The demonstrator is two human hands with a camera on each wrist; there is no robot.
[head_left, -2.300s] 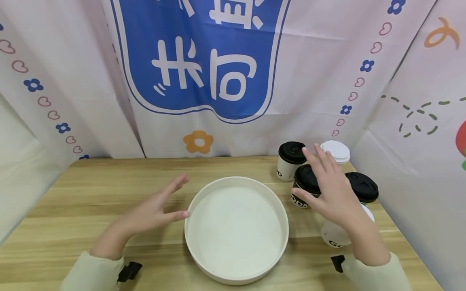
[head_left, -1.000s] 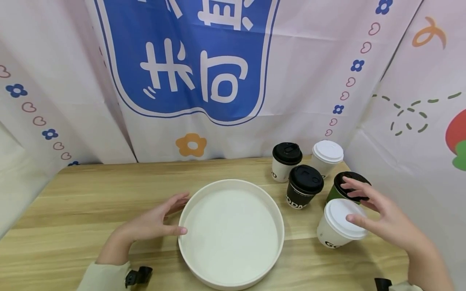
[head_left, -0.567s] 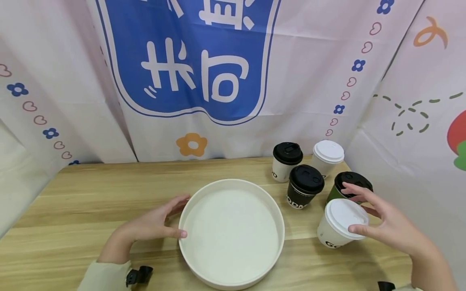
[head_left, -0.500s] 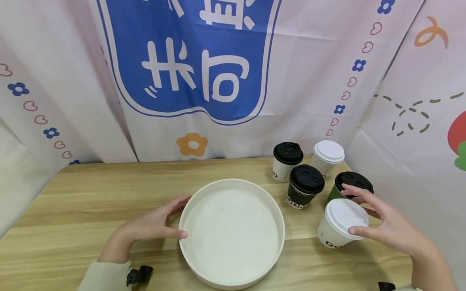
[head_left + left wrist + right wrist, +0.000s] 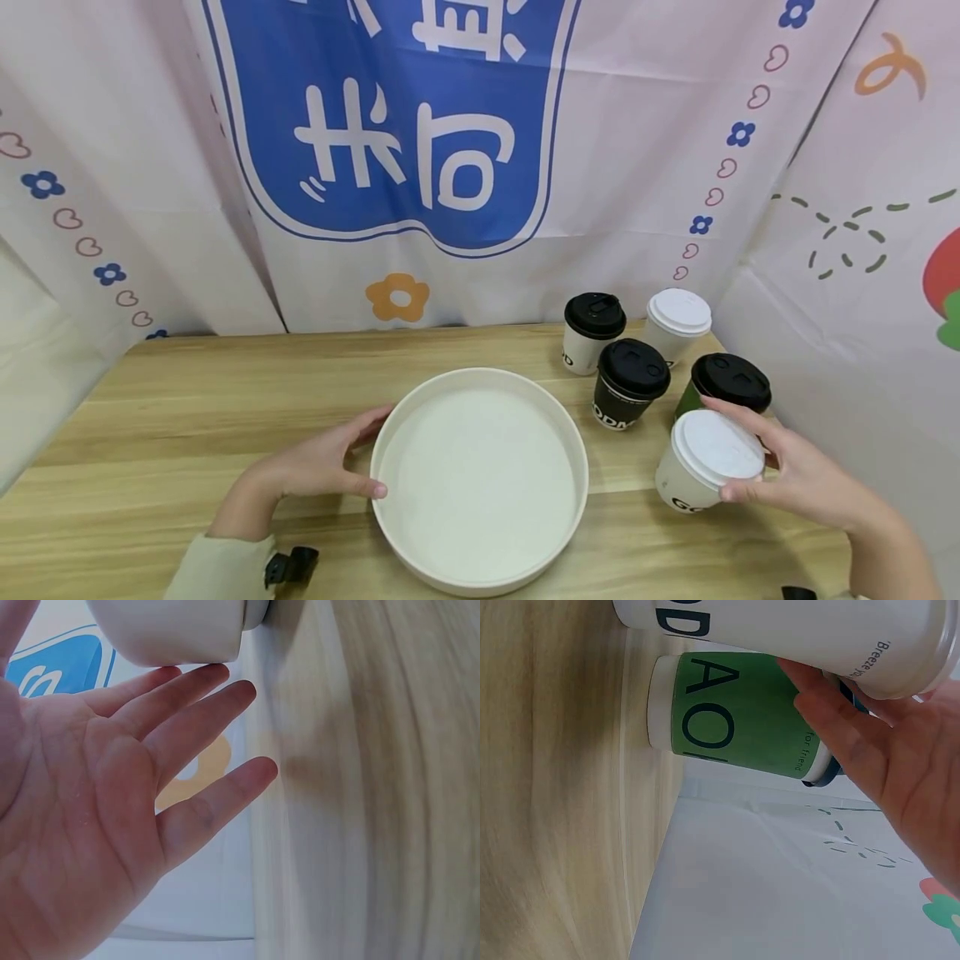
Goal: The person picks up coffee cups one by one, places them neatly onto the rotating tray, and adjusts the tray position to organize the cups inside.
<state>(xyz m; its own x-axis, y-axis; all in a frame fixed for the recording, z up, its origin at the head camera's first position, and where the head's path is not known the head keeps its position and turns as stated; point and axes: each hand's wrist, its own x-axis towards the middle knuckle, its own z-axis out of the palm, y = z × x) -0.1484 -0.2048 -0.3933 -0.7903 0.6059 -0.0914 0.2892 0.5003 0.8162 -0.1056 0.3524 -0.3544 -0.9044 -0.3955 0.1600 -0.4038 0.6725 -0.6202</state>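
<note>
My right hand [image 5: 798, 471] curls round the white-lidded paper cup [image 5: 684, 479], thumb on the near side of the lid and fingers on the far side. That cup stands on the table; in the right wrist view the fingers [image 5: 840, 724] lie against it, in front of a green cup [image 5: 735, 712]. My left hand [image 5: 311, 462] touches the left side of a round cream tray [image 5: 480, 575], its thumb at the rim. The left wrist view shows its fingers [image 5: 199, 724] spread and fairly straight, some against the tray's outer wall [image 5: 176, 634].
Behind the held cup stand a green cup with black lid [image 5: 727, 382], a black cup [image 5: 626, 400], a white cup with black lid [image 5: 588, 346] and a white-lidded cup [image 5: 675, 321]. A printed cloth [image 5: 630, 167] hangs at the table's back edge.
The right hand has moved from above the cups down to the front white cup, and its fingers have drawn in on the lid. The left hand has come against the tray.
</note>
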